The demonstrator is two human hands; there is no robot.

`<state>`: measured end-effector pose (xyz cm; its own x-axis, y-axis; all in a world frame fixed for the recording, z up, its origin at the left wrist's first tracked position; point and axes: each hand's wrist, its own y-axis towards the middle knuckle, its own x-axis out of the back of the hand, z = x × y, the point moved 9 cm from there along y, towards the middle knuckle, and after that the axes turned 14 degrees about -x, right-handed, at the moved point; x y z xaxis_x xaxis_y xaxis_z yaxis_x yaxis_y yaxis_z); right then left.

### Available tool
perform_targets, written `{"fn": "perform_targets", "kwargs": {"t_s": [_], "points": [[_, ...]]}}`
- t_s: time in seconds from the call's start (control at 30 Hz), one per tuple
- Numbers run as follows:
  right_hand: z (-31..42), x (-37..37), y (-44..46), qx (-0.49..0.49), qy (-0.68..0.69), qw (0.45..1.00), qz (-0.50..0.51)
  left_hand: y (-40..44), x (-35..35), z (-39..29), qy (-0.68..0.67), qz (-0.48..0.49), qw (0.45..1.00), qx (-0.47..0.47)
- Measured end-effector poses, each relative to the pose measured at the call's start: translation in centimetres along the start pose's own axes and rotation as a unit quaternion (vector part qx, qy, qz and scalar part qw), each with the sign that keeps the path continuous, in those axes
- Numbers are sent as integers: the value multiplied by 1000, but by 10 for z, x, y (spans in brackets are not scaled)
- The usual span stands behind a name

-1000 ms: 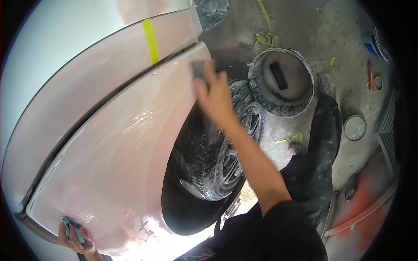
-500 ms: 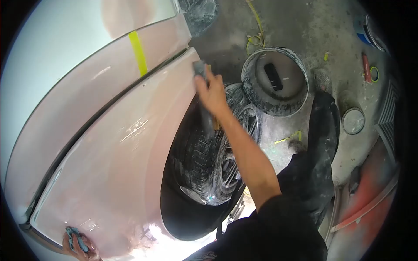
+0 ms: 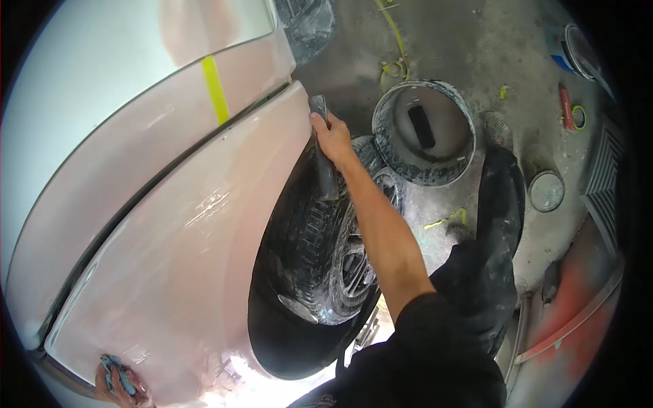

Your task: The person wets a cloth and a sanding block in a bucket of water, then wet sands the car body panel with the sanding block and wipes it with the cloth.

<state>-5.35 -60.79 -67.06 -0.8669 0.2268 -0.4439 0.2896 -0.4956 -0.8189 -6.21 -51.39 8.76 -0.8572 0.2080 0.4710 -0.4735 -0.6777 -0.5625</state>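
Observation:
My right hand (image 3: pixel 334 139) is closed on a grey strip of sandpaper (image 3: pixel 327 177), at the edge of the wheel arch. Part of the strip stands above my fingers and the rest hangs down in front of the tyre (image 3: pixel 306 251). At the lower left, my left hand (image 3: pixel 109 389) is closed round a crumpled blue cloth (image 3: pixel 120 376), resting against the wet fender (image 3: pixel 183 258). The fender is pale pinkish white with glossy streaks.
A bucket (image 3: pixel 382 153) of cloudy liquid holding a black block (image 3: pixel 421 127) stands beside the wheel. Yellow tape (image 3: pixel 215 90) crosses the adjoining panel. On the floor are a small can (image 3: pixel 547 191), a red tool (image 3: pixel 566 107), a tape roll (image 3: pixel 578 117) and a bigger can (image 3: pixel 581 51).
My right hand has shifted slightly down and right at the arch edge, and the strip now hangs in clear view. My left hand stays in about the same place with the cloth.

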Motion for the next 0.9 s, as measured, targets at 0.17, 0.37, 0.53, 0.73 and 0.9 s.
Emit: {"fn": "perform_targets", "kwargs": {"t_s": [0.17,0.37,0.53,0.73,0.9], "points": [[42,16,-107,130,-104,982,-84,-5,-1,2,-37,-13,999,23],[39,6,-83,99,-25,994,-25,8,-3,-7,-24,-54,992,-109],[-1,6,-9,52,-34,998,-26,-7,0,7,-14,4,1000,-18],[45,5,-166,185,-108,975,-64,0,-2,0,-35,-24,999,24],[-10,0,22,-11,11,1000,12,9,-2,-1,11,-15,1000,-25]]}}
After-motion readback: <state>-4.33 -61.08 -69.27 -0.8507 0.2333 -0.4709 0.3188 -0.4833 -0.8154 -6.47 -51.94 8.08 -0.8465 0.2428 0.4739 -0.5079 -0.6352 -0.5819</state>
